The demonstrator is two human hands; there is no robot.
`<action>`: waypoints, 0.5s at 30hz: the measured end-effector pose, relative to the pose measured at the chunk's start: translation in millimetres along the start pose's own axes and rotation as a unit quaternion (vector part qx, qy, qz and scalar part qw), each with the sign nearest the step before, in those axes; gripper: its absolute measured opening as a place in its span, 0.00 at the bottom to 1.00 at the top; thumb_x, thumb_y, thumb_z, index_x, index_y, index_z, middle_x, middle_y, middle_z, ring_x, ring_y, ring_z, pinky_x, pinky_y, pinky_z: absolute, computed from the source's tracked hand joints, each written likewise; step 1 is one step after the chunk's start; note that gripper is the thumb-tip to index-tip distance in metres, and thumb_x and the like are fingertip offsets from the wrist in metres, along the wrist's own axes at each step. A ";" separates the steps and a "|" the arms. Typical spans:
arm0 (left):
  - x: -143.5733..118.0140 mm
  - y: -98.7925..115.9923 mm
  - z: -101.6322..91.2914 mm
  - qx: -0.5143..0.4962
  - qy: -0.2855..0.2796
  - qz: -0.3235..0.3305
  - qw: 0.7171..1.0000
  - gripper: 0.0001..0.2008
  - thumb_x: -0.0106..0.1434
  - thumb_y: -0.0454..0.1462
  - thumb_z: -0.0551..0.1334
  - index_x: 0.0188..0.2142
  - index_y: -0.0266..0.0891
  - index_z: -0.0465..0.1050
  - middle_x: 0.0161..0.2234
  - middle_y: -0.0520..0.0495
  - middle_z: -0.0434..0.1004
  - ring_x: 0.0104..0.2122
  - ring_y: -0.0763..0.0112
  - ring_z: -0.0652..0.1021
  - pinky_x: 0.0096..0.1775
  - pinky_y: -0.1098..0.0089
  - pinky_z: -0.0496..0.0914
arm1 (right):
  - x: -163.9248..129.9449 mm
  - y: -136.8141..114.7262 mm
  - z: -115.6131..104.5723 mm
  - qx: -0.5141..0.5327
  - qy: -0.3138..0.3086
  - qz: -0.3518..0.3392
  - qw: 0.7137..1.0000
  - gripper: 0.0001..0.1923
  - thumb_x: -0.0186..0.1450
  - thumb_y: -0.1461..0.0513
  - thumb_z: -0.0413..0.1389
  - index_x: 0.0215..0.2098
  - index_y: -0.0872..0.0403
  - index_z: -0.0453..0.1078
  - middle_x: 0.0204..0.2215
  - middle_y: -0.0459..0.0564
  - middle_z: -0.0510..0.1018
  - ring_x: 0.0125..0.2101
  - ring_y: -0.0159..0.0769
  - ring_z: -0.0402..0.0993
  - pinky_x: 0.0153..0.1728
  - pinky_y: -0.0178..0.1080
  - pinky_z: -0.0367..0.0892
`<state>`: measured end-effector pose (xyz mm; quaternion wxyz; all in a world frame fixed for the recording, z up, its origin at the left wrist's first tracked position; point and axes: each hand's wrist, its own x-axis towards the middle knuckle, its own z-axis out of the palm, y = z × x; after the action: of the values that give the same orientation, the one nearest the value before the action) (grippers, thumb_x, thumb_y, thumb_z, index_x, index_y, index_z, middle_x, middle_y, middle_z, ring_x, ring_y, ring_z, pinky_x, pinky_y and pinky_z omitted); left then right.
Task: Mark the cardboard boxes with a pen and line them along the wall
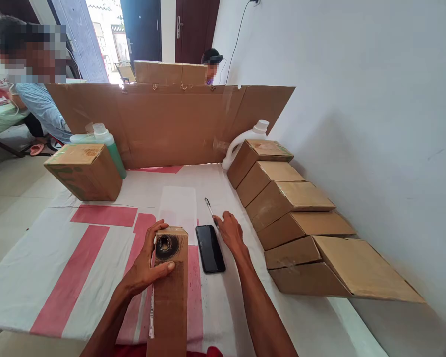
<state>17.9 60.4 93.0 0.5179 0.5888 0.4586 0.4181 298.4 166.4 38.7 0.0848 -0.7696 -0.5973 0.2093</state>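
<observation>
My left hand (146, 265) grips the far end of a long cardboard box (170, 297) that lies lengthwise in front of me. The end face of that box carries a black scribbled ring (166, 245). My right hand (231, 232) rests on the white and red table cover (78, 258), its fingers reaching toward a pen (208, 206) just beyond a black phone (210, 248). The phone lies flat between the box and my right hand. My right hand holds nothing.
A row of several cardboard boxes (293, 218) leans along the white wall at the right. Another box (84, 171) sits at the far left beside a green bottle (107, 144). A white jug (245, 141) stands before a cardboard screen (171, 124). Two people sit beyond it.
</observation>
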 end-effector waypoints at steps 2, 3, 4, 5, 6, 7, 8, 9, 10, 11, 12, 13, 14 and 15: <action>0.4 0.3 0.4 0.009 0.003 -0.002 1.000 0.44 0.56 0.54 0.70 0.67 0.45 0.55 0.69 0.36 0.53 0.69 0.38 0.57 0.67 0.42 0.52 | -30.6 5.5 5.2 -0.002 -0.017 0.023 1.000 0.25 0.72 0.46 0.50 0.48 0.59 0.69 0.48 0.68 0.77 0.49 0.54 0.76 0.44 0.44 0.66; 0.6 0.2 1.1 0.011 0.003 -0.001 1.000 0.45 0.57 0.54 0.70 0.68 0.46 0.55 0.69 0.36 0.53 0.69 0.39 0.57 0.67 0.42 0.52 | -46.0 6.5 10.0 0.000 -0.027 0.033 0.999 0.27 0.68 0.44 0.55 0.47 0.59 0.70 0.47 0.69 0.78 0.50 0.57 0.75 0.44 0.46 0.67; 0.4 0.0 2.1 0.010 0.003 -0.001 1.000 0.46 0.57 0.53 0.69 0.69 0.46 0.53 0.70 0.37 0.52 0.69 0.40 0.58 0.67 0.43 0.52 | -59.8 5.9 15.9 0.006 -0.033 0.040 0.999 0.29 0.63 0.43 0.61 0.47 0.59 0.70 0.48 0.70 0.77 0.51 0.59 0.75 0.44 0.46 0.67; -0.1 -0.2 3.3 0.006 0.002 -0.002 1.000 0.47 0.57 0.53 0.69 0.70 0.47 0.50 0.70 0.38 0.51 0.69 0.41 0.58 0.68 0.44 0.53 | -71.1 4.0 22.3 0.015 -0.034 0.045 0.998 0.31 0.58 0.45 0.66 0.48 0.59 0.69 0.49 0.70 0.76 0.53 0.61 0.73 0.45 0.47 0.68; -1.2 -0.4 4.8 -0.002 0.000 -0.007 1.000 0.49 0.58 0.53 0.69 0.72 0.48 0.47 0.71 0.38 0.49 0.69 0.42 0.58 0.68 0.45 0.53 | -79.0 1.3 28.6 0.028 -0.028 0.050 0.998 0.33 0.55 0.47 0.68 0.49 0.60 0.69 0.52 0.71 0.75 0.55 0.63 0.71 0.46 0.48 0.68; -3.1 -0.7 6.2 -0.015 -0.005 -0.018 1.000 0.52 0.58 0.53 0.69 0.73 0.48 0.43 0.72 0.39 0.48 0.69 0.44 0.58 0.68 0.46 0.53 | -83.4 -1.7 34.2 0.044 -0.021 0.056 0.997 0.34 0.54 0.49 0.70 0.50 0.60 0.68 0.54 0.72 0.73 0.56 0.64 0.70 0.47 0.48 0.68; -5.8 -1.3 7.5 -0.032 -0.015 -0.032 0.999 0.53 0.58 0.53 0.69 0.73 0.48 0.39 0.72 0.39 0.49 0.69 0.45 0.58 0.68 0.47 0.53 | -84.5 -4.3 38.7 0.063 -0.015 0.063 0.996 0.34 0.53 0.50 0.70 0.51 0.61 0.67 0.54 0.73 0.73 0.56 0.64 0.69 0.47 0.49 0.68; -9.1 -2.5 8.5 -0.051 -0.028 -0.048 0.997 0.54 0.59 0.53 0.69 0.74 0.48 0.37 0.72 0.38 0.50 0.69 0.46 0.59 0.69 0.47 0.53 | -83.0 -6.1 42.1 0.083 -0.014 0.071 0.994 0.34 0.53 0.51 0.70 0.50 0.61 0.67 0.53 0.74 0.74 0.55 0.65 0.71 0.47 0.49 0.68; -12.9 -4.6 9.3 -0.070 -0.041 -0.064 0.995 0.55 0.59 0.54 0.68 0.74 0.47 0.36 0.71 0.38 0.52 0.69 0.46 0.59 0.68 0.47 0.54 | -79.8 -6.7 44.2 0.106 -0.015 0.078 0.991 0.32 0.52 0.52 0.70 0.48 0.61 0.68 0.51 0.74 0.75 0.53 0.66 0.72 0.46 0.50 0.69; -17.0 -7.4 9.8 -0.087 -0.049 -0.077 0.992 0.55 0.60 0.55 0.67 0.74 0.46 0.35 0.70 0.37 0.55 0.69 0.46 0.60 0.68 0.47 0.55 | -76.0 -6.1 45.4 0.133 -0.018 0.079 0.988 0.29 0.52 0.52 0.69 0.45 0.59 0.69 0.48 0.72 0.78 0.51 0.65 0.75 0.44 0.50 0.70; -20.8 -11.0 10.0 -0.102 -0.047 -0.083 0.990 0.55 0.60 0.55 0.66 0.74 0.46 0.35 0.70 0.37 0.56 0.69 0.45 0.60 0.67 0.47 0.56 | -72.5 -4.3 45.7 0.165 -0.023 0.076 0.983 0.25 0.52 0.52 0.68 0.42 0.58 0.71 0.44 0.68 0.80 0.48 0.63 0.77 0.43 0.50 0.70; -24.3 -15.0 10.0 -0.114 -0.035 -0.084 0.989 0.55 0.60 0.56 0.66 0.74 0.46 0.35 0.69 0.37 0.57 0.69 0.45 0.61 0.67 0.47 0.57 | -70.3 -1.7 45.4 0.200 -0.029 0.068 0.977 0.21 0.53 0.52 0.67 0.39 0.56 0.71 0.40 0.64 0.82 0.45 0.61 0.78 0.42 0.49 0.71; -26.9 -19.0 10.0 -0.124 -0.018 -0.081 0.989 0.55 0.60 0.56 0.65 0.75 0.46 0.34 0.69 0.37 0.57 0.69 0.45 0.61 0.67 0.47 0.57 | -70.2 1.3 44.5 0.240 -0.036 0.058 0.969 0.19 0.54 0.52 0.64 0.38 0.55 0.72 0.38 0.60 0.83 0.43 0.58 0.80 0.41 0.48 0.72; -28.6 -22.4 9.9 -0.133 0.000 -0.076 0.988 0.55 0.60 0.56 0.65 0.75 0.47 0.33 0.69 0.38 0.57 0.69 0.46 0.61 0.66 0.48 0.58 | -72.6 4.2 42.6 0.278 -0.043 0.047 0.958 0.18 0.56 0.51 0.62 0.38 0.55 0.73 0.37 0.57 0.83 0.42 0.55 0.80 0.40 0.47 0.73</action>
<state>18.5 31.2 69.1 0.6221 0.4783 0.4417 0.4350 269.7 90.9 14.9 0.2600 -0.7328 -0.4820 0.4039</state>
